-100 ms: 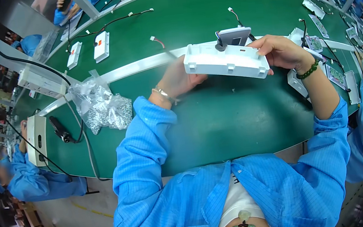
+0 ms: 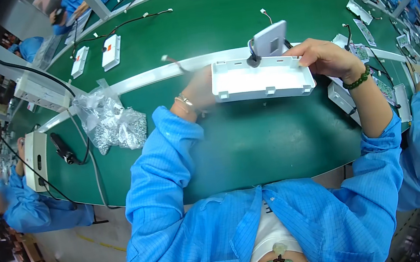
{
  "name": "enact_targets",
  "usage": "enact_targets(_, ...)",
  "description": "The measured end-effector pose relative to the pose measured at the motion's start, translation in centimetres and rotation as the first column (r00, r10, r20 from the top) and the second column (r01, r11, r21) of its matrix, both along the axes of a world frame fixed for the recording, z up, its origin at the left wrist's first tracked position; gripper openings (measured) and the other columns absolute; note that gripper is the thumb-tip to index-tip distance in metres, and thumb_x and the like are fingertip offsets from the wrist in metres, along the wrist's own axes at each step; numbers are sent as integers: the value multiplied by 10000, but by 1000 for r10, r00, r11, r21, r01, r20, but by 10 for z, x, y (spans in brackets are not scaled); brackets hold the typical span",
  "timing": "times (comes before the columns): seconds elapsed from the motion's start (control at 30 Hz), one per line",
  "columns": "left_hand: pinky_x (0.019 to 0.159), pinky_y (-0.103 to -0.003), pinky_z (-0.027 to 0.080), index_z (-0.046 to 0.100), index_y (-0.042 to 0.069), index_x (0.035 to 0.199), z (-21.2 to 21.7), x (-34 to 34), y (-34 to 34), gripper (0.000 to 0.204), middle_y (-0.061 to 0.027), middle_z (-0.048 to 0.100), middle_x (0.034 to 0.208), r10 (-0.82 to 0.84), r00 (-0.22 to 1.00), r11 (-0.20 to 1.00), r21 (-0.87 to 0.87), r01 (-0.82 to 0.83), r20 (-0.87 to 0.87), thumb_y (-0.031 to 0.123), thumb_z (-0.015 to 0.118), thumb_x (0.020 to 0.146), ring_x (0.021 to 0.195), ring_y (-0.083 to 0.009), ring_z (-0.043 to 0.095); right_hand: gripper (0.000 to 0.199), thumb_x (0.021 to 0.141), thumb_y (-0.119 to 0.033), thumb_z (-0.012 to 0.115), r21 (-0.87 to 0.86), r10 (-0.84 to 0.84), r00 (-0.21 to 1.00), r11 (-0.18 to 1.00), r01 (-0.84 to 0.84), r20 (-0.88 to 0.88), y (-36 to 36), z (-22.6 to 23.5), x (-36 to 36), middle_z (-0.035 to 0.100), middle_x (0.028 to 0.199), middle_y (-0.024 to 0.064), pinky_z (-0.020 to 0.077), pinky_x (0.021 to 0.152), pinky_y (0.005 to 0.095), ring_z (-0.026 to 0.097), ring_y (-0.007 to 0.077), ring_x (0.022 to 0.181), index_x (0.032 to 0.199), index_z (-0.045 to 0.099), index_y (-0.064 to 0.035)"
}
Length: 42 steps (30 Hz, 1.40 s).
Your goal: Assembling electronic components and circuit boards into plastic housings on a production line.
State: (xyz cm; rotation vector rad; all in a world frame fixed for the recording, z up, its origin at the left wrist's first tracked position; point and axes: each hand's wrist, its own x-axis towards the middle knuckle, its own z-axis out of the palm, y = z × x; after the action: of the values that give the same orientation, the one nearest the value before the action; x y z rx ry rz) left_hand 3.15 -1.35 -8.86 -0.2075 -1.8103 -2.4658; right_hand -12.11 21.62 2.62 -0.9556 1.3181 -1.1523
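My right hand (image 2: 328,59) grips the right end of a white plastic housing (image 2: 261,78), thumb on its upper edge. The housing is a long shallow tray held above the table, its hollow side toward me. A dark cable grommet (image 2: 254,61) sits at its upper edge, and thin coloured wires run beside a pale flat module (image 2: 270,40) behind it. My left hand (image 2: 200,89) is at the housing's left end, smeared by motion, its fingers hidden. A blurred wire with a white connector (image 2: 165,58) sticks out beyond that hand.
A clear bag of small metal parts (image 2: 114,123) lies left, near a black handheld tool (image 2: 61,148) and a beige box (image 2: 37,161). Two white cased units (image 2: 112,52) with cables lie farther back. Circuit boards (image 2: 386,89) and white housings (image 2: 343,98) crowd the right. Co-workers sit around.
The housing has levelled and turned its hollow side more toward me. The pale module behind it stands more upright. My left hand's fingers have slipped out of sight.
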Motion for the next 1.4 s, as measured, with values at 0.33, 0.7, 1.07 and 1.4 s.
enact_targets(0.33, 490, -234, 451, 564, -39, 958, 82, 27, 6, 343, -93, 598, 792, -88, 902, 652, -660, 373, 423, 269, 522, 813, 511, -137, 560, 457, 766, -145, 430, -23, -142, 981, 989, 146, 130, 15, 38, 3, 584, 911, 198, 549, 526, 352, 619, 234, 685, 1113, 430, 152)
enact_targets(0.7, 846, -300, 346, 476, 43, 1175, 64, -35, -15, 653, -79, 542, 1095, -169, 983, 972, 177, 153, 78, 577, 328, 831, 992, -174, 480, 402, 671, -170, 468, -65, -160, 978, 986, 152, -136, 6, 68, -30, 596, 914, 210, 519, 639, 292, 612, 230, 735, 924, 564, 128)
enact_targets(1.07, 785, -485, 453, 363, 18, 1233, 53, 5, 22, 915, -300, 502, 1021, -575, 813, 573, 661, 484, -96, 755, 266, 699, 913, -378, 550, 312, 666, -129, 463, -149, -170, 985, 975, 163, -29, 5, 64, -34, 605, 831, 196, 501, 605, 285, 592, 218, 665, 820, 606, 102)
enact_targets(1.4, 612, -433, 538, 213, 135, 1338, 71, 49, -39, 790, -195, 420, 1217, -333, 927, 885, 396, 244, 172, 682, 253, 769, 873, -415, 560, 476, 664, 5, 567, -317, -341, -343, 940, -125, -875, 0, -5, 66, 526, 843, 142, 465, 642, 335, 545, 271, 742, 1129, 468, 16)
